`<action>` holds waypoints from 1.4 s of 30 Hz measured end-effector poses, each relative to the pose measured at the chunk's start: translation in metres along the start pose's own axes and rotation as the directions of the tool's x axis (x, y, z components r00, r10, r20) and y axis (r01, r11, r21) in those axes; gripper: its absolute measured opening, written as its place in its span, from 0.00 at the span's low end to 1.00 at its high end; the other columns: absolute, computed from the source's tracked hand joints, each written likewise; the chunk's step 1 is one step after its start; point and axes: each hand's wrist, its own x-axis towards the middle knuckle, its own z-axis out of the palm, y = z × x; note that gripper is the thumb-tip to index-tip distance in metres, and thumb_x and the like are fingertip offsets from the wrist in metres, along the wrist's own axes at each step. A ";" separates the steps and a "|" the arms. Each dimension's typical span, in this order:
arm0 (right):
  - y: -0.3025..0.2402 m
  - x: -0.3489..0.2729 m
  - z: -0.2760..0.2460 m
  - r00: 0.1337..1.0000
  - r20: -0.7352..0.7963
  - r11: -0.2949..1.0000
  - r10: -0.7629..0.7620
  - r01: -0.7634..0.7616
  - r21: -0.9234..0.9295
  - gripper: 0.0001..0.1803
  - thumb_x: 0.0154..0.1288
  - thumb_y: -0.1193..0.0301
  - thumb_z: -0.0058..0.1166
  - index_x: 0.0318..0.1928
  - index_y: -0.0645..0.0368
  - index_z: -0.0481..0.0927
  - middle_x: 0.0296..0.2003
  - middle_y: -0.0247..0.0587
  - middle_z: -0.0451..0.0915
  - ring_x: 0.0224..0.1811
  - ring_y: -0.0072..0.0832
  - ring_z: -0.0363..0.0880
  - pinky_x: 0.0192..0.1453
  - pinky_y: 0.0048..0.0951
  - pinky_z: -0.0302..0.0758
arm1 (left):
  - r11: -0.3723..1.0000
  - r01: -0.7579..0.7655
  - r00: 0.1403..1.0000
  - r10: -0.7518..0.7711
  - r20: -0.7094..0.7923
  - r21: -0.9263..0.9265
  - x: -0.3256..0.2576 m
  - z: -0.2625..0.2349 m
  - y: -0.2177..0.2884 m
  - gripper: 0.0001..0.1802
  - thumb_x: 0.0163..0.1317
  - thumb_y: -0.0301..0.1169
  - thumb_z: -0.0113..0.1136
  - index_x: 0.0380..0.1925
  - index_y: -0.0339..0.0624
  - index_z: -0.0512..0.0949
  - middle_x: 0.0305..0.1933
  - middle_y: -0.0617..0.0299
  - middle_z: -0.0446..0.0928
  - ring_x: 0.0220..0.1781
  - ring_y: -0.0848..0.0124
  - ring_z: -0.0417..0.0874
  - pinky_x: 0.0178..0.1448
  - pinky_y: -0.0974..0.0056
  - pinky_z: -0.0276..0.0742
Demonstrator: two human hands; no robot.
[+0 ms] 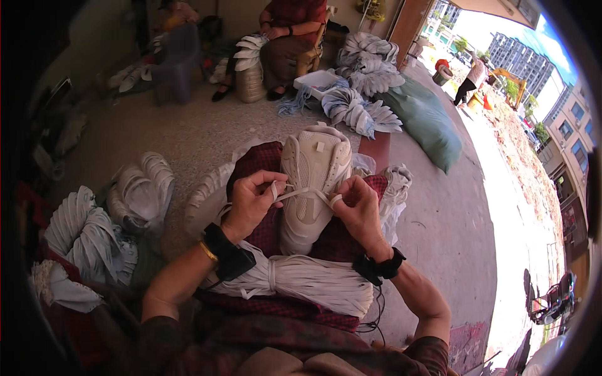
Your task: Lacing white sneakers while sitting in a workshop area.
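Note:
A cream-white shoe upper (313, 163) rests on my lap, its toe end toward me. A pale shoelace (305, 192) crosses its lower front. My left hand (253, 202) pinches one end of the lace at the shoe's left edge. On the other side my right hand (359, 207) has its fingers closed on the other end, which loops round them. Between the hands the lace is drawn nearly straight. A thick tied bundle of white laces (301, 282) lies across my lap, close to my forearms. Black straps with boxes sit on both wrists.
Stacked white shoe uppers (91, 235) stand at my left, and more uppers (395, 188) lie beside my right knee. Farther off are a pile of uppers (351, 113), a white tray (316, 80) and a green sack (423, 119). A seated person (291, 37) handles uppers at the back.

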 end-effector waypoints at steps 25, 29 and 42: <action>0.000 0.011 0.012 0.996 0.034 0.990 0.086 -0.089 0.110 0.07 0.57 0.77 0.62 0.32 0.60 0.75 0.25 0.23 0.75 0.27 0.10 0.69 0.31 0.17 0.68 | 0.890 -0.317 0.934 0.353 -0.055 0.328 -0.013 0.017 0.009 0.05 0.61 0.16 0.62 0.35 0.33 0.83 0.34 0.65 0.78 0.33 0.82 0.81 0.36 0.74 0.77; 0.002 0.011 0.011 0.994 0.043 0.988 0.101 -0.105 0.117 0.07 0.57 0.77 0.62 0.32 0.60 0.75 0.25 0.23 0.76 0.27 0.10 0.69 0.32 0.17 0.68 | 0.884 -0.339 0.927 0.373 -0.048 0.322 -0.013 0.016 0.009 0.05 0.60 0.15 0.61 0.34 0.34 0.83 0.34 0.65 0.78 0.32 0.82 0.81 0.35 0.74 0.77; 0.009 0.017 -0.002 0.996 0.083 0.982 0.045 -0.059 0.178 0.06 0.60 0.76 0.63 0.34 0.60 0.78 0.26 0.23 0.77 0.28 0.10 0.72 0.31 0.17 0.70 | 0.714 -0.425 0.884 0.459 0.087 0.557 0.008 0.037 0.015 0.04 0.54 0.16 0.63 0.30 0.34 0.82 0.30 0.63 0.77 0.29 0.80 0.80 0.32 0.73 0.77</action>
